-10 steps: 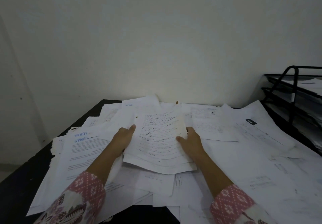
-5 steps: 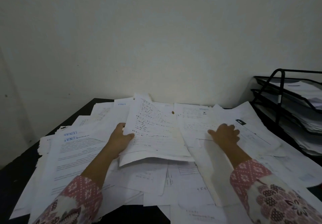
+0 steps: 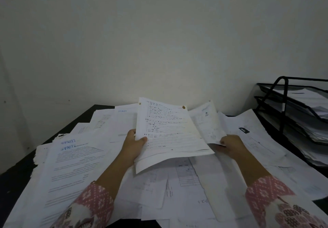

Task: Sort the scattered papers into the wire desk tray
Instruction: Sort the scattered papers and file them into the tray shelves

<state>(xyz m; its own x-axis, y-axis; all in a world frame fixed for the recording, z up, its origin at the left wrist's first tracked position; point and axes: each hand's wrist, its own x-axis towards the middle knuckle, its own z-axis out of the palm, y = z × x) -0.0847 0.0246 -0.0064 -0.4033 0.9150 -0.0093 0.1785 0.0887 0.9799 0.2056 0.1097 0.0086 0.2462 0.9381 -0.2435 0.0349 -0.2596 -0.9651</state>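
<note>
Loose papers (image 3: 186,183) cover the black table (image 3: 16,174). The left hand (image 3: 132,147) holds a stack of pages (image 3: 168,135) by its side, thumb on top. The right hand (image 3: 230,145) grips another sheet (image 3: 208,126). Far right stands the wire tray (image 3: 292,114), holding papers.

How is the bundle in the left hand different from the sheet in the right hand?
The bundle is several sheets with brass fasteners at its top corners; the sheet looks thin and single. The left hand grips the bundle by its left edge, the right hand pinches the sheet's near corner. The bundle overlaps the sheet. Both are printed white paper, lifted.
</note>
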